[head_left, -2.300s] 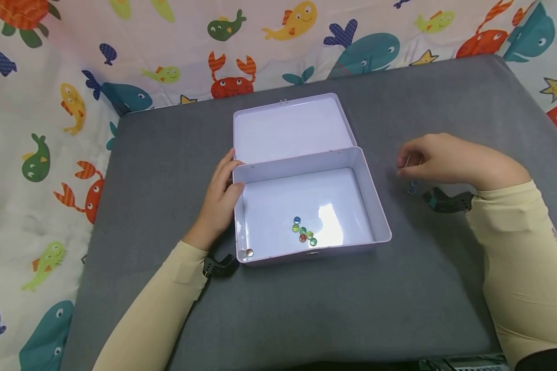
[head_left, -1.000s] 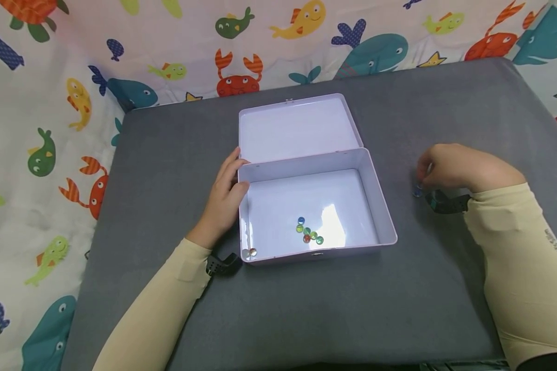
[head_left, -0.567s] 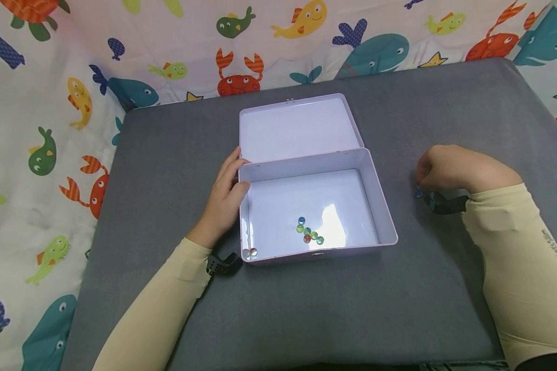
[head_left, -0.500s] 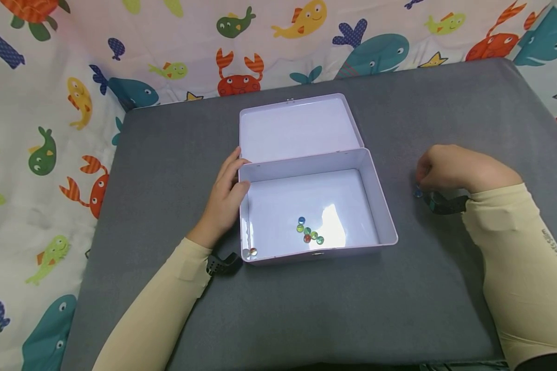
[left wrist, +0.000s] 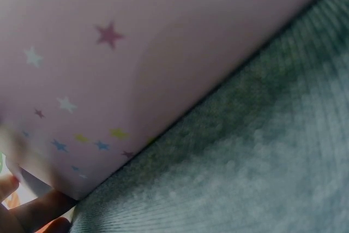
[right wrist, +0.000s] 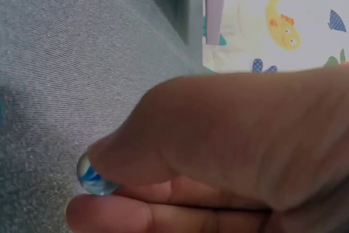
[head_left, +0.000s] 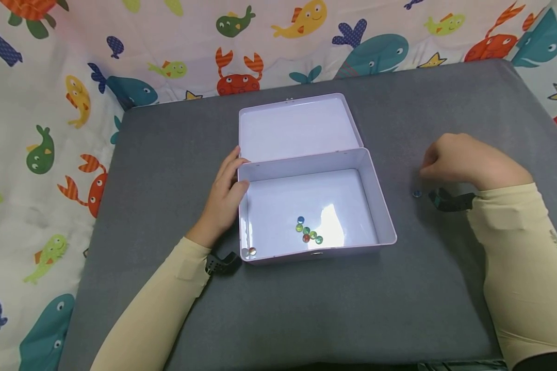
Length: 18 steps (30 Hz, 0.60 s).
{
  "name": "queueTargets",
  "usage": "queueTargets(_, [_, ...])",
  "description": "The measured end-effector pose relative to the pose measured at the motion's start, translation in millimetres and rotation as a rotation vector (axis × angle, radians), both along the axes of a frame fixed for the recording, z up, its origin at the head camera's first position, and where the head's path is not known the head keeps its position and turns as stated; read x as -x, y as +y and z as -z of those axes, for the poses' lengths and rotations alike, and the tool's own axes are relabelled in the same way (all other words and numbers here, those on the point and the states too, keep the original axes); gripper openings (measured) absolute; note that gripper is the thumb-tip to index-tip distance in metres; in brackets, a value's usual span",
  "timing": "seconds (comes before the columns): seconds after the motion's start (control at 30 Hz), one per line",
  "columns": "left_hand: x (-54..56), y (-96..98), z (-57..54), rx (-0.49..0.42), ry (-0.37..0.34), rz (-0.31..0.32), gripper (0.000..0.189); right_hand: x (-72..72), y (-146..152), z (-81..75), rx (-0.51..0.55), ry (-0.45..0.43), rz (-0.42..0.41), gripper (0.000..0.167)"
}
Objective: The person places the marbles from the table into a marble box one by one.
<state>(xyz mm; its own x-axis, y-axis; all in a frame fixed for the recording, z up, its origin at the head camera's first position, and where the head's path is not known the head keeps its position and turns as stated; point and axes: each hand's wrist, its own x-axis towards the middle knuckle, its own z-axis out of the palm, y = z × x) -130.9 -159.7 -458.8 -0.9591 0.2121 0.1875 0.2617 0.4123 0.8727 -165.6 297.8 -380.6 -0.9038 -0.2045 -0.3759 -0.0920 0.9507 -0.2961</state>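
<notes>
A lilac tin box (head_left: 313,206) lies with its lid (head_left: 300,129) folded back. My left hand (head_left: 220,203) holds its left wall near the back corner, thumb over the rim; the wrist view shows the star-printed outside (left wrist: 109,80) of the box. To the right, my right hand (head_left: 469,159) is just above the table. Its thumb and fingers pinch a clear marble with a blue swirl (right wrist: 94,176), hidden in the head view. Another blue marble (head_left: 416,194) lies on the table below that hand. Several coloured marbles (head_left: 306,231) sit inside the box.
Two more marbles (head_left: 249,252) rest in the box's front left corner. Grey cloth covers the table (head_left: 306,314). A sea-animal print curtain (head_left: 190,41) stands along the back and sides.
Two blue marbles lay by my right hand earlier; one is now pinched in it and one stays on the table. The right hand has risen slightly. The left hand keeps its place.
</notes>
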Motion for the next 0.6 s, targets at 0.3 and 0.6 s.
queueTargets(0.3, [0.5,0.3,0.4,0.011,-0.007,-0.005,0.041,1.1,-5.8,-6.2,0.021,0.043,0.037,0.020])
queueTargets(0.6, [0.1,0.5,-1.2,0.000,-0.017,-0.005,0.041,-0.4,-17.9,-12.1,0.041,0.119,0.012,0.021])
